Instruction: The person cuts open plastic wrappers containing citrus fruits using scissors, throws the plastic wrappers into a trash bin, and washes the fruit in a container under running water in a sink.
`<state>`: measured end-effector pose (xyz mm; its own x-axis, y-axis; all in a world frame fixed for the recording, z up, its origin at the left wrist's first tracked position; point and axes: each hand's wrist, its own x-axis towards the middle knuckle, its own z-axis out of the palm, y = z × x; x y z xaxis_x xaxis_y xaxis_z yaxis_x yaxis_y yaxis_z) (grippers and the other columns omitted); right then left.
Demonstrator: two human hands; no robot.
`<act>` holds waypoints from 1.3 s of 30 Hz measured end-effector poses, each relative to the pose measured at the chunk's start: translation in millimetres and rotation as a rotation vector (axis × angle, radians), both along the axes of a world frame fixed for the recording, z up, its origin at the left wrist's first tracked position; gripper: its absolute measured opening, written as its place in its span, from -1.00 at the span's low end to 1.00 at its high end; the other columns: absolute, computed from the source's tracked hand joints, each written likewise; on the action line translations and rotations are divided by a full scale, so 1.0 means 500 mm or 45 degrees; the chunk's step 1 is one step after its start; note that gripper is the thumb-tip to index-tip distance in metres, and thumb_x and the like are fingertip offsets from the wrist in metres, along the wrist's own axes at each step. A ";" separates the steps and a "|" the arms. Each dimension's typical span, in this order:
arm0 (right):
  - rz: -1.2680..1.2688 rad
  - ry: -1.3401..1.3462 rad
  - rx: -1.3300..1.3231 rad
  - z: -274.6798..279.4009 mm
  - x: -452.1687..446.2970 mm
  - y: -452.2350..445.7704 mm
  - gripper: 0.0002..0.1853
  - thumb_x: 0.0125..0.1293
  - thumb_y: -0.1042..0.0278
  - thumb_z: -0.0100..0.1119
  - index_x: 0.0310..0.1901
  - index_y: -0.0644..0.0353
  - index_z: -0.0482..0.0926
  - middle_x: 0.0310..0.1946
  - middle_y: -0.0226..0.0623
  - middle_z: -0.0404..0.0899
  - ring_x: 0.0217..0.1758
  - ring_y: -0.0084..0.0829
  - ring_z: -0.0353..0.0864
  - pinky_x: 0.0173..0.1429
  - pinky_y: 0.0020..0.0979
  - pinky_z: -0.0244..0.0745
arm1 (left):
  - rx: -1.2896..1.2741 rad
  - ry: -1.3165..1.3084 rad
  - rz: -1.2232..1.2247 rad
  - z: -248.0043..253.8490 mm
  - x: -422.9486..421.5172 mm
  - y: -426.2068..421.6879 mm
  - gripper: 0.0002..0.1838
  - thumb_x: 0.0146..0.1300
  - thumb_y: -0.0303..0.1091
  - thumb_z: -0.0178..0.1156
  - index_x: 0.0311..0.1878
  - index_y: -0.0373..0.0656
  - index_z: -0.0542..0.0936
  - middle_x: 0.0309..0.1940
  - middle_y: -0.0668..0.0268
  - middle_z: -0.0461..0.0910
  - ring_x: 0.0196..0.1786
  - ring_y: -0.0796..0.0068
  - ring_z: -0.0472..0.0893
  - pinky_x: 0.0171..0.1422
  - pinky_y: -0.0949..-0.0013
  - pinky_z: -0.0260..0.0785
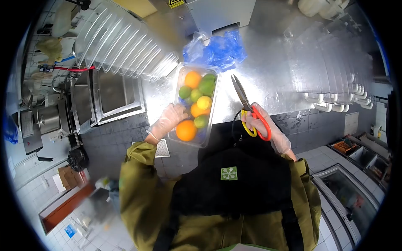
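Note:
My right hand point(260, 119), in a clear glove, is closed round the red and yellow handles of a pair of scissors point(241, 93). The blades lie close together and point away from my body. My gloved left hand point(171, 118) grips the left side of a clear plastic container point(178, 79), its fingers curled at the rim and partly hidden. Inside the container are several oranges point(186, 130), a yellow lemon point(204, 102) and several green fruits point(206, 85), like limes or avocados. Just beyond its far end lies a crumpled blue plastic bag point(224, 48).
On the steel counter point(268, 54), a row of clear plastic containers point(121, 46) stands at the left. Clear bins with white handles point(331, 98) are at the right. A steel sink point(116, 92) is left of the counter, and a dark tiled floor point(109, 146) lies below.

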<state>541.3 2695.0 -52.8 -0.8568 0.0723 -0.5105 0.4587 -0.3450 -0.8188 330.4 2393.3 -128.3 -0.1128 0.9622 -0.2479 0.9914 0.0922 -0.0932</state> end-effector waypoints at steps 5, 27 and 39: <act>0.060 0.042 0.112 0.006 -0.005 -0.013 -0.88 0.30 0.46 0.04 -0.19 0.17 0.32 -0.33 -0.38 0.44 -0.47 -0.73 0.28 -0.32 -0.67 0.28 | 0.214 -0.223 0.275 -0.004 -0.014 0.001 -0.85 -0.03 -0.24 0.27 -0.37 0.03 0.55 -0.38 0.39 0.48 -0.31 0.39 0.52 -0.27 0.29 0.31; 1.125 0.467 1.793 0.013 -0.125 -0.049 -0.01 -0.40 -0.31 0.47 0.01 0.26 0.37 -0.08 -0.13 0.35 0.04 -0.19 0.33 -0.04 -0.20 0.33 | 0.617 -0.338 0.825 0.040 0.005 0.038 -0.76 -0.11 -0.31 0.36 -0.33 -0.14 0.61 -0.41 0.27 0.58 -0.24 0.19 0.54 -0.08 0.20 0.39; 1.459 0.604 2.169 0.038 -0.179 -0.080 -0.05 -0.44 -0.43 0.40 -0.02 0.10 0.45 -0.16 -0.28 0.38 -0.01 -0.32 0.35 -0.14 -0.32 0.24 | 0.732 -0.571 0.735 0.120 0.034 0.041 -0.83 -0.13 -0.44 0.30 -0.37 -0.06 0.63 -0.41 0.34 0.55 -0.30 0.25 0.58 -0.23 0.27 0.46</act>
<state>451.8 2654.9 -33.9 -0.8601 -0.4074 -0.3071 -0.4175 0.9080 -0.0353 347.6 2413.6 -68.3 -0.6214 0.7752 0.1136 0.7097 0.4955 0.5008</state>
